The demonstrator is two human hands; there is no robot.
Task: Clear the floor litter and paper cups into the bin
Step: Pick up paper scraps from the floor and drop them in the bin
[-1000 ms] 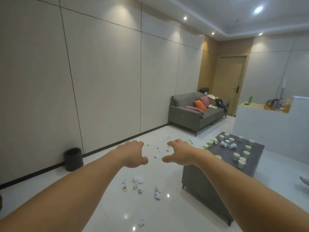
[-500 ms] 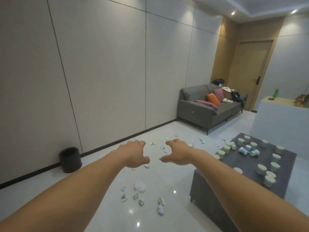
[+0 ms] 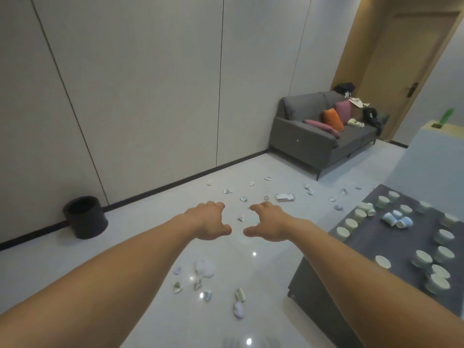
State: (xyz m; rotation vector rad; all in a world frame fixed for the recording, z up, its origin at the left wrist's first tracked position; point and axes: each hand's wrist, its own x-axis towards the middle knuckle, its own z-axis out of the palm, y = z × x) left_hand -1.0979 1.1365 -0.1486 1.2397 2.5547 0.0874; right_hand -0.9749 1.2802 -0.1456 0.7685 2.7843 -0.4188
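From your head view, your left hand point(image 3: 208, 221) and right hand point(image 3: 266, 222) hang loose and empty above the floor litter point(image 3: 204, 268), with the bin point(image 3: 85, 217) off to your left and the paper cups point(image 3: 350, 223) on the table point(image 3: 316, 302) at your right.

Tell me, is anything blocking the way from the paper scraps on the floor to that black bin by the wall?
Nothing visible does. Only bare shiny floor lies between the paper scraps and the black bin. The low table stands on the other side, to the right.
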